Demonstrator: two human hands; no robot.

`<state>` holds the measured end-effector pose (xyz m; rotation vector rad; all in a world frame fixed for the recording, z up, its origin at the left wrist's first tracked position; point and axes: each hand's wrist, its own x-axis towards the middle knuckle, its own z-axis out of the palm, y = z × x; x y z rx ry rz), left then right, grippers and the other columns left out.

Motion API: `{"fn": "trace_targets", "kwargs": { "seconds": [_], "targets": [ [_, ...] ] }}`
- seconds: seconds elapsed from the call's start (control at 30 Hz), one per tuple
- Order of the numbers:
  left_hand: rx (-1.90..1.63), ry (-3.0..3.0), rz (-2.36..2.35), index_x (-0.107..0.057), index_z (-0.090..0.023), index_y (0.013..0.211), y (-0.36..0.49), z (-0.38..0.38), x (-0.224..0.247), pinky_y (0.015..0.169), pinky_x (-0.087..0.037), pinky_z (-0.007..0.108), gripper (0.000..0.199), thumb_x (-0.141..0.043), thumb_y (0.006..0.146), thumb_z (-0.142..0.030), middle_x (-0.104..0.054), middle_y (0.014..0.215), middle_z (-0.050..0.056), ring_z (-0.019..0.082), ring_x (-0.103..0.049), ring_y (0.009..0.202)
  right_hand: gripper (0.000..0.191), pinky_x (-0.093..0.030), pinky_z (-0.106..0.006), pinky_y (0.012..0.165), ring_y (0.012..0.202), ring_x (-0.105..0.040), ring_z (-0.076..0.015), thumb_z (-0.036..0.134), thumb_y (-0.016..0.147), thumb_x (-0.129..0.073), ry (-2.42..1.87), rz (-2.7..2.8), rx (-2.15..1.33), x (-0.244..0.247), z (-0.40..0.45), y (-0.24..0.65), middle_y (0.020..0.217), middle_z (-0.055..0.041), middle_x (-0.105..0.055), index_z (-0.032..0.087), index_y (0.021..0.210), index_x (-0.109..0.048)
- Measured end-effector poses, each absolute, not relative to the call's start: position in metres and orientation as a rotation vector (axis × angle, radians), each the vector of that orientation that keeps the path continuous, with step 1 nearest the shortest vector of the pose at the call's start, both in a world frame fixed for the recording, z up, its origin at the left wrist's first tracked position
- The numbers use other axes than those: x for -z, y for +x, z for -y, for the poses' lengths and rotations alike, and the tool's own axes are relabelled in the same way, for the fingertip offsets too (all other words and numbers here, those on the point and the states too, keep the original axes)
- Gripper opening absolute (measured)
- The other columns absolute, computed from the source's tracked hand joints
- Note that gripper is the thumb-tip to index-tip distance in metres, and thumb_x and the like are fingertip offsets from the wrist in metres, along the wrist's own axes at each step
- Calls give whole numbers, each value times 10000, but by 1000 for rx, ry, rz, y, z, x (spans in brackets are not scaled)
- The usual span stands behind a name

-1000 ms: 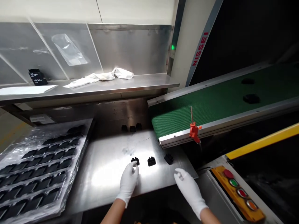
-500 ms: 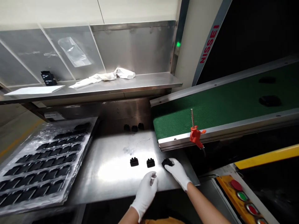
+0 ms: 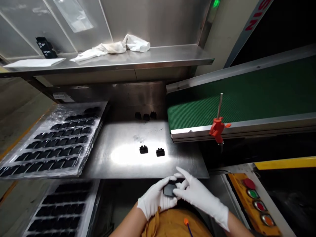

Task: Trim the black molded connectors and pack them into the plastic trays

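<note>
Both hands wear white gloves and meet in front of my body, below the table's front edge. My left hand (image 3: 156, 196) is closed round a small black plastic part (image 3: 170, 190), its flat face turned up. My right hand (image 3: 197, 192) pinches the same part from the right with thumb and fingers, while its index finger points outward. Two similar black parts, a left one (image 3: 143, 149) and a right one (image 3: 160, 152), stand apart on the metal table (image 3: 123, 138). Farther back lie three more black parts (image 3: 146, 117) close together.
A tray (image 3: 105, 110) with rows of black parts sits on the left, and another tray (image 3: 92, 204) is below it. The green conveyor belt (image 3: 197, 113) bears an orange clamp (image 3: 217, 129). A shelf (image 3: 172, 56) holds white cloth (image 3: 135, 42). A button box (image 3: 254, 200) stands at right.
My right hand has brought the black part from the table to my left hand, which now grips it too. The view has tilted downward, and the parts on the belt are out of sight.
</note>
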<state>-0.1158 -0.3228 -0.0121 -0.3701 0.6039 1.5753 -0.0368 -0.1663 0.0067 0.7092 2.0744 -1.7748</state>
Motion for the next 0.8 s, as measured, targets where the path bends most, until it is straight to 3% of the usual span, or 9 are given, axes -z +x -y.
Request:
{"fn": "trace_targets", "kwargs": {
  "seconds": [0.1,0.17,0.23,0.37,0.43,0.53,0.63,0.8],
  "targets": [
    [-1705,-395,-456,-602,-173,1096,-116,327,-14,719,-506,254,302,-606,885,-388,-666,994,84,178,-677,823,479,-546,-359,752,760,-645,-207,440,788,-599,849,-2549,1611,-47,136,-28,892,-16,-708,272,1237,-584],
    [-1769,-411,-438,-589,-158,1108,-115,330,-36,791,-511,291,301,-567,909,-384,-661,1011,98,201,-677,873,410,-557,-412,801,820,-663,-230,467,808,-585,1076,-2950,1433,-72,111,-25,1014,-50,-701,269,1166,-623],
    [-1797,-413,-440,-576,-151,1129,-114,332,-55,827,-507,320,324,-534,925,-400,-652,1014,109,220,-674,905,455,-559,-466,826,879,-671,-265,458,809,-600,1237,-3297,1175,-91,88,-28,1069,-95,-687,237,1207,-606],
    [-1813,-384,-439,-568,-155,1158,-108,334,-77,816,-511,363,401,-498,925,-474,-633,1034,116,258,-671,926,743,-483,-535,970,1172,-569,-392,512,722,-703,1222,-3702,337,-107,52,-48,1240,-249,-608,76,1303,-550],
    [-1816,-353,-415,-572,-162,1162,-104,335,-82,797,-513,382,445,-479,918,-522,-625,1035,112,280,-670,934,781,-441,-517,1009,1220,-535,-402,562,718,-691,1099,-3721,31,-107,40,-60,1286,-253,-590,62,1300,-546],
    [-1828,-309,-365,-586,-173,1163,-98,338,-87,774,-511,399,494,-460,905,-576,-617,1017,95,304,-666,945,645,-425,-459,948,1084,-599,-344,631,810,-522,833,-3646,-216,-100,28,-73,1164,-178,-662,126,1205,-589],
    [-1846,-302,-348,-599,-184,1172,-94,342,-90,736,-505,371,474,-464,912,-557,-613,995,72,280,-670,900,637,-397,-402,854,869,-592,-286,673,851,-360,668,-3598,-319,-93,19,-79,953,-117,-678,153,1137,-590],
    [-1914,-338,-302,-603,-156,1162,-90,345,-89,645,-469,268,488,-481,912,-557,-605,982,68,202,-647,783,599,-343,-391,801,738,-530,-260,724,811,-329,596,-3507,-505,-86,9,-88,795,-79,-611,191,958,-560]
  ]
}}
